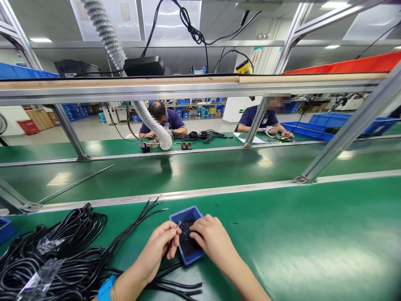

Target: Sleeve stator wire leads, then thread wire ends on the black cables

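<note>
My left hand [163,240] is closed in a pinch on the end of a black cable, whose thin coloured wire ends [178,225] poke out past the fingertips. It is at the left rim of a small blue bin [191,260]. Many short black tube pieces [189,246] lie inside that bin. My right hand [211,234] reaches over the bin's right side, fingers curled and thumb close to the forefinger just above the pieces. What sits between those fingertips is too small to make out.
Coiled black cables [59,263] cover the bench's left side, and more cable ends [184,288] lie below the bin. Two small black bits rest behind and right of it. A metal frame [194,93] crosses ahead; two people work at the bench beyond.
</note>
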Available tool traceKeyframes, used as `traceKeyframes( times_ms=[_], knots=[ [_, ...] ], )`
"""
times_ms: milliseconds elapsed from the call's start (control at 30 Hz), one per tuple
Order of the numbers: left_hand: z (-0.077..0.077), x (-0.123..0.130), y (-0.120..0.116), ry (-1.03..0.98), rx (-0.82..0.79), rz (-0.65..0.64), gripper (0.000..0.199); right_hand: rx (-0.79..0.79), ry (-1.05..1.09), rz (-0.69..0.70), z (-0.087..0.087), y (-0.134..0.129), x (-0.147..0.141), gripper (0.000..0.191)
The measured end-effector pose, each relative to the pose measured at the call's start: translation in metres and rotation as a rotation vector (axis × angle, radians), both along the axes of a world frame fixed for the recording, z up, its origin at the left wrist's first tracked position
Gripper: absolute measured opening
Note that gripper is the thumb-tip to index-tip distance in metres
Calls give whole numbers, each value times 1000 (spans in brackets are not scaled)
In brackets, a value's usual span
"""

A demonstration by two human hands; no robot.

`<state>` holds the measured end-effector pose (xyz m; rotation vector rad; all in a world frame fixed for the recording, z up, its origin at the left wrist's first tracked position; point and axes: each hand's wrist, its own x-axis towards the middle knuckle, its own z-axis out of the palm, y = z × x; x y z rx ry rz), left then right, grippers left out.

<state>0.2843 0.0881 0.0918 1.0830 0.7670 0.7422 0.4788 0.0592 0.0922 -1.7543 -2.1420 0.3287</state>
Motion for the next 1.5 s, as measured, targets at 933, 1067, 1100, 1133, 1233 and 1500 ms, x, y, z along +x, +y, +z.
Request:
traceKeyframes(
  times_ms=[933,1067,1100,1133,1233,1500],
  knots=[
    [-6,4,1,119,93,89,35,314,259,40,-17,-4,-10,21],
    [-4,3,0,169,136,82,35,468,363,99,-12,-8,-9,20],
    [-4,3,0,177,143,80,35,479,370,105,-12,-9,-9,20],
    [-4,4,-1,183,148,78,35,484,373,107,-11,-9,-10,20],
    [-6,4,-1,191,154,72,37,477,370,103,-10,-10,-11,21],
    [-10,2,2,162,156,104,41,376,419,98,-18,-10,-16,21]
  ],
)
